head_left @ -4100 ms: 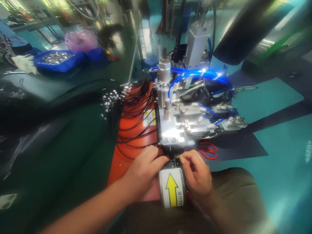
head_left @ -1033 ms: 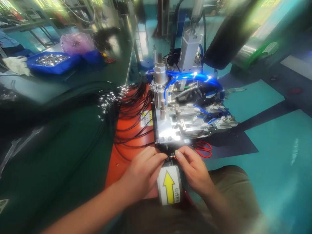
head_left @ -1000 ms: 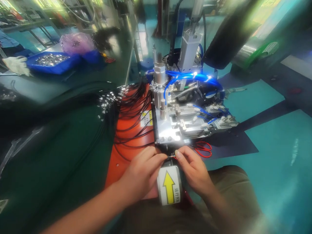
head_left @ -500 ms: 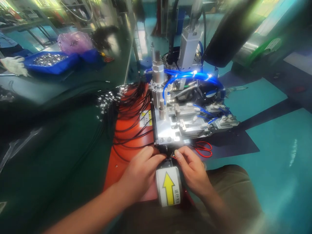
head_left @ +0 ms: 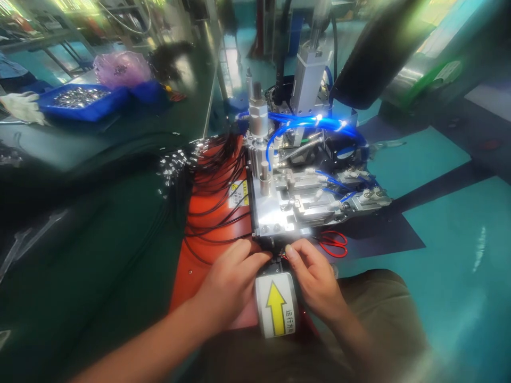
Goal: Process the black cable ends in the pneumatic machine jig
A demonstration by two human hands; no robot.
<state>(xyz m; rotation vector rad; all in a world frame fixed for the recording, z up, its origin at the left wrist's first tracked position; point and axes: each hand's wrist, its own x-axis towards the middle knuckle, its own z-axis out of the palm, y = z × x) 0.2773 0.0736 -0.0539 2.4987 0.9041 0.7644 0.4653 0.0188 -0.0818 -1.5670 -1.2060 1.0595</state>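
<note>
Both my hands work at the near end of a metal machine head (head_left: 275, 213) with cylinders and fittings. My left hand (head_left: 235, 274) is closed, its fingertips at a small black block (head_left: 274, 265) under the plate; what they pinch is hidden. Across from it, my right hand (head_left: 313, 274) pinches thumb against forefinger on something tiny, with a bit of red showing beside the tips. Between my wrists is a white label (head_left: 277, 306) with a yellow arrow. Red-handled scissors (head_left: 335, 244) lie just beyond my right hand, their blades out of sight.
Black cables (head_left: 215, 197) run across the orange base (head_left: 195, 266) on the left. Blue air hoses (head_left: 315, 123) arch over the machine. Spanners (head_left: 27, 239) lie on the green bench. Further off, a gloved hand (head_left: 24, 107) of another person is beside a blue tray (head_left: 80, 109) of metal parts.
</note>
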